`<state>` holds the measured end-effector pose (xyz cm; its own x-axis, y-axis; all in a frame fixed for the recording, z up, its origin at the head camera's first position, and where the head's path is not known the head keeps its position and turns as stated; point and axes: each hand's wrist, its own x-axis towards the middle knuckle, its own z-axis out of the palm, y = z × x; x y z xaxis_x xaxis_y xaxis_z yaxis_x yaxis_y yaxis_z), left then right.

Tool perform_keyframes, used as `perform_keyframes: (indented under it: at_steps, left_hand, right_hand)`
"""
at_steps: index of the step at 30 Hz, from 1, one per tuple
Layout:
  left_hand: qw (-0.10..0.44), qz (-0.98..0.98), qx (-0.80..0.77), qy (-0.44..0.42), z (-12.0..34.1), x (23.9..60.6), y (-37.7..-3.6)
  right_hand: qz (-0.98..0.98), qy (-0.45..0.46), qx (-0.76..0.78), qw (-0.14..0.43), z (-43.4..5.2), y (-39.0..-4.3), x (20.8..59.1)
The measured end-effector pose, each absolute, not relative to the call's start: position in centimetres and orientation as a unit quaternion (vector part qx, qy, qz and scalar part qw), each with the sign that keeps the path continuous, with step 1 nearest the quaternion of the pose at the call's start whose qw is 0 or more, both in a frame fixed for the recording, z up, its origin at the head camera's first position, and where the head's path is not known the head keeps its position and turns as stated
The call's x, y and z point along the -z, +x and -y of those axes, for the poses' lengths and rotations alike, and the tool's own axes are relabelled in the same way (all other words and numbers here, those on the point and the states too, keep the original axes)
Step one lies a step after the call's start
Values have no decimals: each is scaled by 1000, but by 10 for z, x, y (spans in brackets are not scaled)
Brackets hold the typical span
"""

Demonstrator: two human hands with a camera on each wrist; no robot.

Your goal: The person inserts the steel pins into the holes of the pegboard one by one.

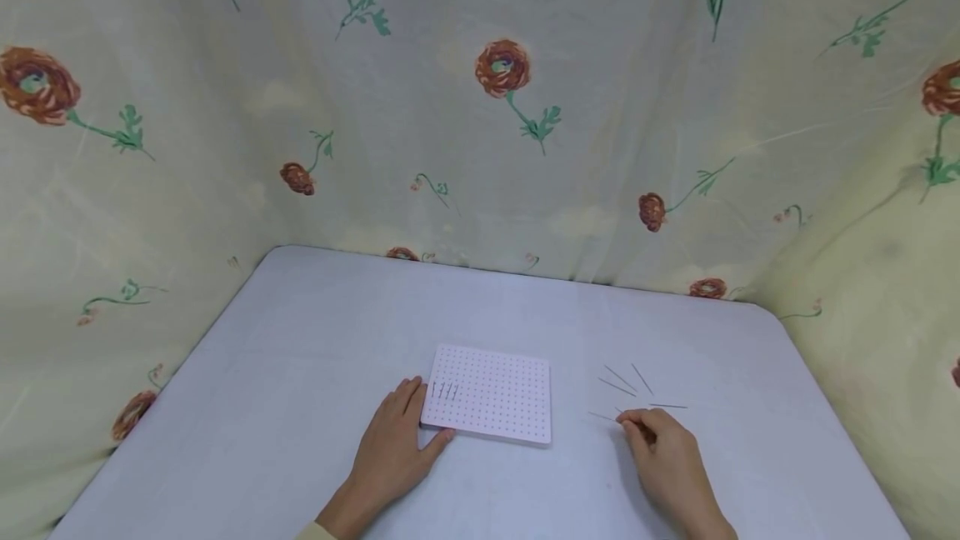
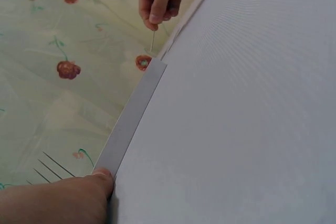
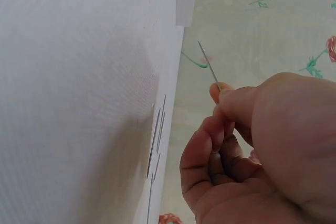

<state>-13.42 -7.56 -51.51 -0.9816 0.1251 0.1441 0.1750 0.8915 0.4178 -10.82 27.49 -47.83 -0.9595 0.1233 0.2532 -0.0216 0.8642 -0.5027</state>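
1. Hands were both low on the white tabletop [image 1: 315, 332], near its front edge.
2. The left hand [image 1: 393, 444] lay flat beside the pink peg board [image 1: 489, 394]. Its fingers were straight and touched the board's left edge, and its thumb pressed the near left corner. It held nothing.
3. The peg board lay flat in the middle of the tabletop, full of small holes in rows. A few thin needles [image 1: 444, 391] stood up in the holes at its left side, just by the left fingertips.
4. The right hand [image 1: 663, 448] was off to the right of the board, apart from it. Its fingers were curled, and its thumb and first finger pinched one thin needle [image 3: 208, 66].
5. In the right wrist view, that needle stuck out from the fingertips [image 3: 220, 90], with its free end pointing away from the hand. In the left wrist view, it hung down from the pinching fingers over the tabletop.
6. More loose needles [image 1: 622, 382] lay flat on the tabletop just past the right hand, spread out in different directions. None of them touched the board.
7. A pale cloth with red flowers [image 1: 502, 69] hung behind the tabletop and along both sides.
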Motion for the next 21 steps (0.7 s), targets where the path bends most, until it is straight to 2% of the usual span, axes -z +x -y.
perform_keyframes:
  at_steps: [14, 21]
  left_hand:
    - [62, 969, 228, -77, 75, 513, -135]
    - [63, 969, 226, -78, 75, 514, -134]
  right_hand:
    - [941, -83, -285, 161, -277, -112, 479]
    - [925, -86, -337, 151, -272, -111, 478]
